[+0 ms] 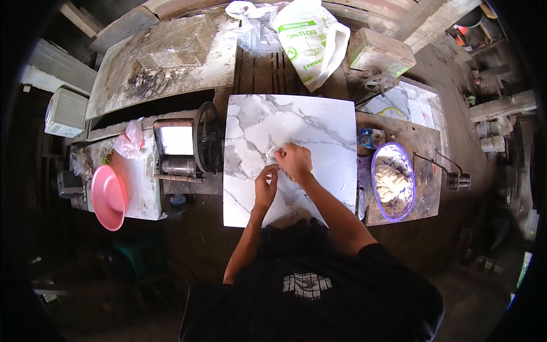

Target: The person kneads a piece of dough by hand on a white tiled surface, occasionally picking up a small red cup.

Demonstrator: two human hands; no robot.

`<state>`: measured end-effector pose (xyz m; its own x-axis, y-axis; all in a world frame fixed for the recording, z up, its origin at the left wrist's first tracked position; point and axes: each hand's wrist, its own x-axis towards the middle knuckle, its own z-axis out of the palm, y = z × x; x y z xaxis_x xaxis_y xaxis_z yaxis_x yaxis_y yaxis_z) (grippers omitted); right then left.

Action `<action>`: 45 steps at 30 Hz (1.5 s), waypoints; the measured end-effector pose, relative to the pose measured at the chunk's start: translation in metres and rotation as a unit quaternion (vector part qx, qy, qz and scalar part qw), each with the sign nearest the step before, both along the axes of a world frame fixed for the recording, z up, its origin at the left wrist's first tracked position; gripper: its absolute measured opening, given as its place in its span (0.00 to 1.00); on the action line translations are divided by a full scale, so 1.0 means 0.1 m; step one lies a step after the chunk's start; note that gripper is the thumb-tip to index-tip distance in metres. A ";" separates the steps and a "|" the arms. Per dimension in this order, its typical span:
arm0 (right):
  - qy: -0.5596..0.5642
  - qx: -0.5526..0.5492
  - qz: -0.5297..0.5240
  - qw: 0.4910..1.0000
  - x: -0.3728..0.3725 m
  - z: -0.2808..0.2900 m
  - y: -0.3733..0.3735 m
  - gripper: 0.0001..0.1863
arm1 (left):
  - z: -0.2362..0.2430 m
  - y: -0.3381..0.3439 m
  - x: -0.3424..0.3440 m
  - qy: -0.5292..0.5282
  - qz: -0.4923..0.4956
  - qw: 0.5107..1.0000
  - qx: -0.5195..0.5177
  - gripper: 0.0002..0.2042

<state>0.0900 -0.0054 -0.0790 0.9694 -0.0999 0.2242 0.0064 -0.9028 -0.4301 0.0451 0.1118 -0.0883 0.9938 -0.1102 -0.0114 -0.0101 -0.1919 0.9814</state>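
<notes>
My right hand (296,162) is closed, its fingers bent together just above the white marble-patterned board (327,128). A small pale bit (272,152) shows by its fingertips, too small to name. Close below and to the left, my left hand (265,186) has its fingers bent in and their tips drawn together near the right hand. Whatever it holds, if anything, is hidden. To the right of the board, a lump of pale dough (391,183) lies in an oval purple-rimmed basin (373,191), apart from both hands.
Left of the board stands a hand-cranked roller machine (206,139) with a dark wheel. Farther left are a pink basin (108,198) and a pink plastic bag (130,139). Beyond the board lies a white-and-green sack (312,43). A blue packet (371,138) rests beside the purple-rimmed basin.
</notes>
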 end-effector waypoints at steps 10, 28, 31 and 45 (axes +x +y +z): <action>-0.105 0.029 0.025 0.994 0.12 -0.11 -0.19 0.09 | 0.06 0.11 0.20 -0.016 -0.008 1.000 0.023 0.08; -0.239 0.070 0.127 0.960 -0.38 -0.07 -0.25 0.10 | -0.01 0.05 0.24 0.006 -0.078 0.997 0.013 0.08; -0.247 0.053 0.071 0.965 -0.35 -0.11 -0.18 0.10 | 0.01 0.06 0.17 0.004 -0.070 0.997 0.018 0.08; -0.007 -0.006 0.041 0.999 0.34 0.05 -0.13 0.10 | 0.14 -0.02 0.17 0.014 -0.026 0.999 0.020 0.09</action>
<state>0.1239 -0.0181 -0.0737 0.9710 -0.0177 0.2385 0.0864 -0.9039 -0.4189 0.0621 0.1098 -0.0738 0.9859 -0.1614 -0.0440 0.0056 -0.2314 0.9728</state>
